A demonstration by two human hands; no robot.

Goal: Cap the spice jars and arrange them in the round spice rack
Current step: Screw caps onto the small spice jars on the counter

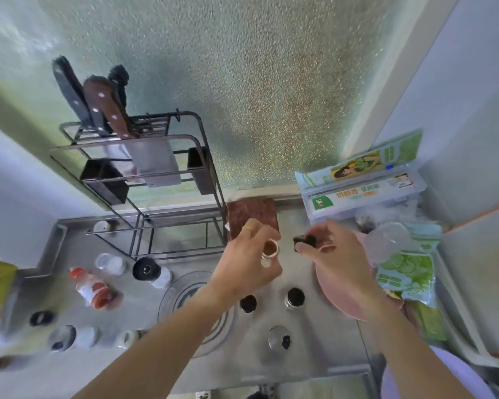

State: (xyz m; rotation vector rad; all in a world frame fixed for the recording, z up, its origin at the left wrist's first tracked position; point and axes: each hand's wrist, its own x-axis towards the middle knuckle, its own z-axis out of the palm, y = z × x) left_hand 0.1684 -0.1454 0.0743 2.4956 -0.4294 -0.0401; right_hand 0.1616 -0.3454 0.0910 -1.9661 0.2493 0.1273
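Note:
My left hand (249, 262) holds an uncapped glass spice jar (270, 249) with brown powder, lifted above the steel counter. A little to its right, my right hand (332, 254) pinches a black cap (304, 241), apart from the jar's mouth. The round spice rack (185, 298) lies flat on the counter below my left forearm, partly hidden. A capped jar with a black lid (149, 270) lies to the rack's left. Two open jars (248, 303) (295, 298) with dark contents stand below my hands. Another jar (278, 338) lies nearer me.
A black wire knife rack (144, 180) with knives and a cleaver stands at the back left. A red-capped bottle (92, 289) and loose jars and lids (69, 336) lie at left. A pink bowl (337, 295), green packets (406, 272) and a wrap box (363, 191) crowd the right.

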